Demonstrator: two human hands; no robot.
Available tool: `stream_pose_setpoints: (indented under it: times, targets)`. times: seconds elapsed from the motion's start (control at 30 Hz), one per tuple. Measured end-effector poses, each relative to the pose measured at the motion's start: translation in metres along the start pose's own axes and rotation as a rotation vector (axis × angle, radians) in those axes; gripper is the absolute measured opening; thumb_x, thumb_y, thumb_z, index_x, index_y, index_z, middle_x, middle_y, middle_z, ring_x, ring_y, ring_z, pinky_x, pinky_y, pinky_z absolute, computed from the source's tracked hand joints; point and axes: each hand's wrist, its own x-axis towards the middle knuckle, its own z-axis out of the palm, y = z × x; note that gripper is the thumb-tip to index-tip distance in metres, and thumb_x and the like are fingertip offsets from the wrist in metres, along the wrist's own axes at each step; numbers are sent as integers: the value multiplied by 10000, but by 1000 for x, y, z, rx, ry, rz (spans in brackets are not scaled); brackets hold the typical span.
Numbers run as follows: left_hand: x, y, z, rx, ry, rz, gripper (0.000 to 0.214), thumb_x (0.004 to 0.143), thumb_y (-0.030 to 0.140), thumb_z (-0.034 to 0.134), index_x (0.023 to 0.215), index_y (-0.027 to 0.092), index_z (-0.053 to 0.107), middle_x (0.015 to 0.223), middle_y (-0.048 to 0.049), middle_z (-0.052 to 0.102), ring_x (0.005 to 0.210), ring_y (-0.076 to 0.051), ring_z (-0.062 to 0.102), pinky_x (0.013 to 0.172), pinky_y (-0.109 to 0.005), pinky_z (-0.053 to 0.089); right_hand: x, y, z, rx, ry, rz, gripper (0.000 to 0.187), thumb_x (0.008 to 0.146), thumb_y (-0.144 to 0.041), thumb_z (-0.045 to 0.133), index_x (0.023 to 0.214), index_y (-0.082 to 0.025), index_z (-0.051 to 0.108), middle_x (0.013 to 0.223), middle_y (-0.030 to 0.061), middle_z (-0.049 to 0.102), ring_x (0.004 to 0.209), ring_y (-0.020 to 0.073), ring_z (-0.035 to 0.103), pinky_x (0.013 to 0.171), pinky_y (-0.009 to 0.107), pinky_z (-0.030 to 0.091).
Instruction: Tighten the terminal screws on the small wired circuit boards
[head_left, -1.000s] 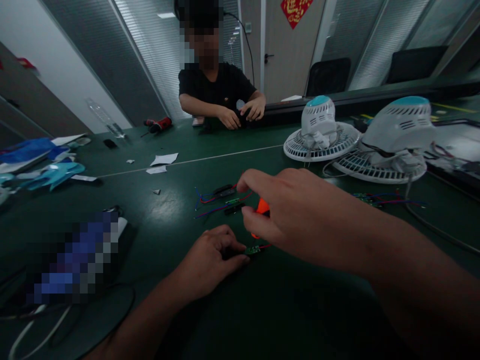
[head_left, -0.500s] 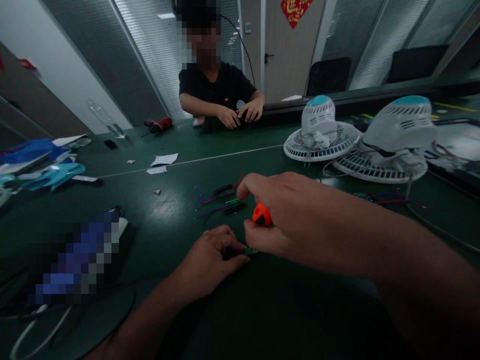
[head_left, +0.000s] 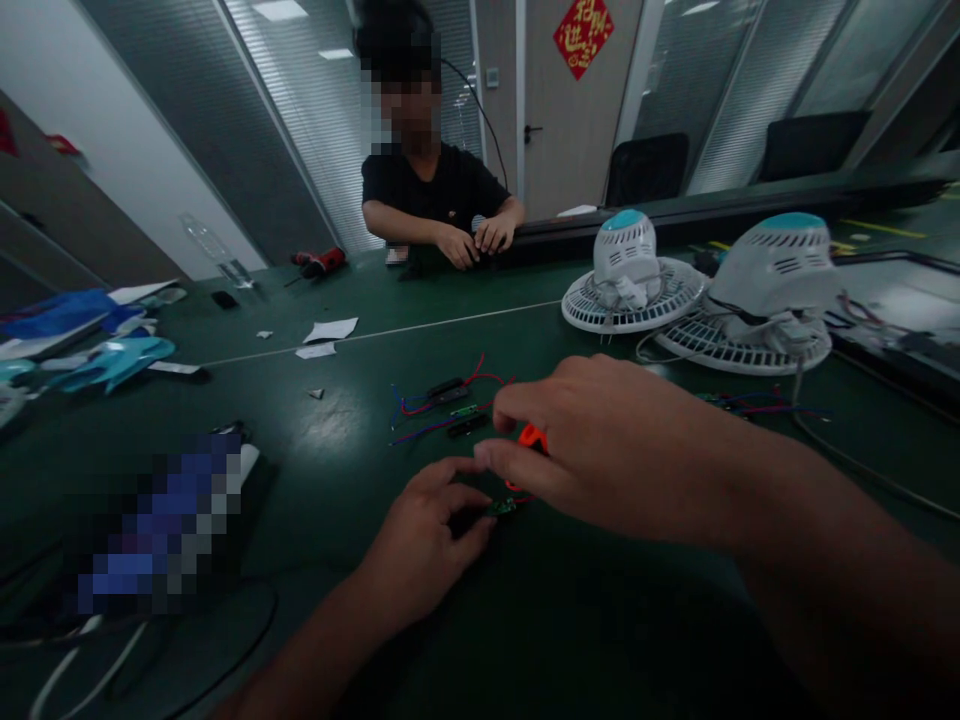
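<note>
My left hand has its thumb and forefinger closed at the left end of a small green circuit board, low over the green tabletop. A bit of red wire shows at the board's right end. Just above and to the right, my right hand is curled around an orange-and-black object. Most of that object is hidden by the palm and fingers, so its kind does not show. Beyond the hands lie a black part with red and blue wires and another green board.
Two white fan heads rest on the right. More wired boards lie before them. Paper scraps, a red-black power drill and a bottle are farther left. A person sits opposite.
My right hand has turned slightly, and the orange object is now lower and more covered by it. Red wire at the board's right end has come into sight. The view has tilted up a little.
</note>
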Motion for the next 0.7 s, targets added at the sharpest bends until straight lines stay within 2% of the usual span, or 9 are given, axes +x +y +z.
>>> stream_pose_setpoints:
  times: [0.07,0.17,0.3,0.37,0.47,0.53,0.7]
  targets:
    - [-2,-1,2,69,33,14,136,743,205,540,835,206,640,1092,-70,604,1008,-233,533,875,-429,395,-1,2,-2,33,-2,17,252,829,-324,453,742,-186,645,604,-4,590,535,119,484,507,271,269]
    - [-5,0,0,65,75,-56,108,764,236,527,849,200,583,1064,-78,628,934,-229,570,817,-419,423,-5,6,-4,97,13,78,272,845,-351,443,775,-195,654,697,4,632,605,128,526,575,279,319]
    - [-6,4,-5,-3,102,-181,146,803,282,477,900,194,542,815,-38,661,657,-172,594,623,-328,455,-18,8,2,232,24,205,275,844,-427,444,824,-241,645,729,-23,651,635,129,559,571,263,355]
    - [-6,5,-5,-66,136,-218,110,793,265,491,865,199,541,745,-11,648,619,-153,588,595,-300,453,-28,8,11,312,18,270,277,859,-428,424,854,-242,629,717,-25,650,601,121,567,535,252,370]
    - [-3,1,1,-272,217,-255,80,767,199,517,846,198,529,772,-2,659,692,-148,619,638,-288,479,-43,7,29,402,72,391,345,895,-437,332,886,-222,601,684,-4,629,589,135,577,546,270,399]
    - [-1,-2,6,-430,287,-269,114,749,182,545,861,185,531,836,-22,676,772,-158,638,709,-305,493,-51,5,42,451,101,469,432,911,-446,243,757,-213,573,564,-8,560,518,141,553,493,272,394]
    - [2,-3,13,-638,416,-276,174,748,199,560,915,152,572,918,-70,695,882,-189,645,824,-341,487,-61,-2,68,614,163,584,418,901,-453,253,692,-231,540,582,4,558,556,156,564,524,283,418]
